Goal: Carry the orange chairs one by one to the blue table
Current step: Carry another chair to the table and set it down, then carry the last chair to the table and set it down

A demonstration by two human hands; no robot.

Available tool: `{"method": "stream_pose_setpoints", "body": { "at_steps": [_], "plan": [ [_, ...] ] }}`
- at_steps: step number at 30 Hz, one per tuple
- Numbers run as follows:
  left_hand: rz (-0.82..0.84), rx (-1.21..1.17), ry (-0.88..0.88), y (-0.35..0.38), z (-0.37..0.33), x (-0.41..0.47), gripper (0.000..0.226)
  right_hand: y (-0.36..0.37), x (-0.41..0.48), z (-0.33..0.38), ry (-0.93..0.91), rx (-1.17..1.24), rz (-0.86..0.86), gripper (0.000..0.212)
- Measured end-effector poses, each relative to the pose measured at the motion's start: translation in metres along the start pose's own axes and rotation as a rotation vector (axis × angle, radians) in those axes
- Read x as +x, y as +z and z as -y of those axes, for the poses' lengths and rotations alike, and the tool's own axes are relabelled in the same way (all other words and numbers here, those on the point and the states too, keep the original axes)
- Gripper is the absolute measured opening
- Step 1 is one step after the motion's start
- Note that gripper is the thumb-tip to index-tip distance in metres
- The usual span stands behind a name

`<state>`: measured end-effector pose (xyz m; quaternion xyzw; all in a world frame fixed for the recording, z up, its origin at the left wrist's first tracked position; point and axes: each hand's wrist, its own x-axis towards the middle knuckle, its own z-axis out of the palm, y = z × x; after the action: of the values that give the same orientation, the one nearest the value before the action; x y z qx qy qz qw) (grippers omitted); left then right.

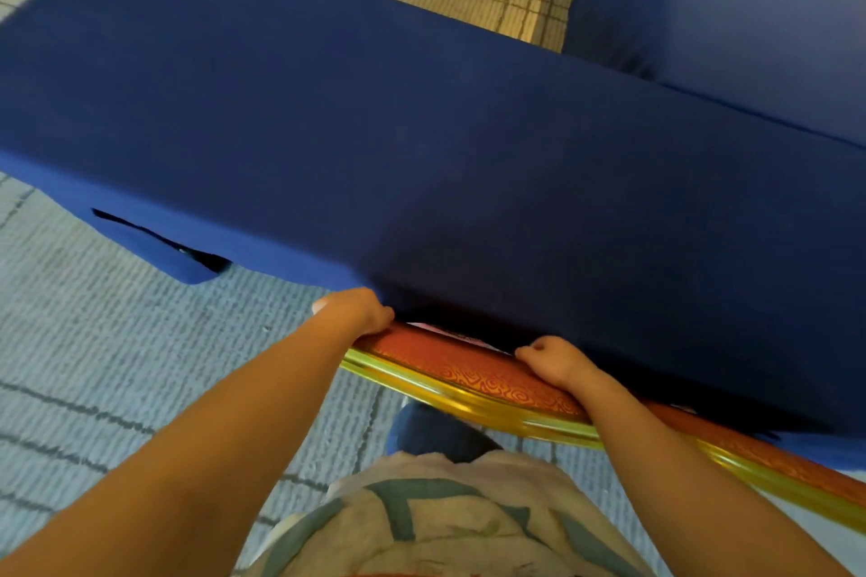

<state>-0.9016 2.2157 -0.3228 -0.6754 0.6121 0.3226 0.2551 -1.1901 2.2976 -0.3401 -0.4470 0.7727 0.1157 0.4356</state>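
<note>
Orange patterned chair back with a gold metal rim runs from lower centre to lower right, its top edge against the blue cloth-covered tabletop. Left-hand grip is curled tight over the chair's left end, and right-hand grip is curled over it further right. Blue-grey lined carpet lower left. Second blue-covered table upper right.

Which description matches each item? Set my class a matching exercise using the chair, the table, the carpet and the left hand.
1 orange chair
2 blue table
3 carpet
4 left hand

A pale, with dark lines
B grips the chair's top edge
C covered in blue cloth
D gold-framed, with patterned upholstery

Pairs: 1-D, 2-C, 3-A, 4-B
</note>
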Motion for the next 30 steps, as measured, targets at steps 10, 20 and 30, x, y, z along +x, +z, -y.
{"method": "stream_pose_setpoints", "body": {
  "at_steps": [10,20,30],
  "plan": [
    [-0.321,-0.193,0.149,-0.001,0.022,-0.092,0.030,0.003,-0.076,0.060,-0.258,0.224,-0.216,0.040],
    [-0.462,-0.637,0.304,0.030,0.071,-0.164,0.049,0.034,-0.169,0.114,-0.532,0.441,-0.393,0.024],
    [-0.620,-0.866,0.087,0.105,0.206,-0.230,0.050,0.153,-0.232,0.181,-0.783,0.375,-0.330,0.028]
  ]
}}
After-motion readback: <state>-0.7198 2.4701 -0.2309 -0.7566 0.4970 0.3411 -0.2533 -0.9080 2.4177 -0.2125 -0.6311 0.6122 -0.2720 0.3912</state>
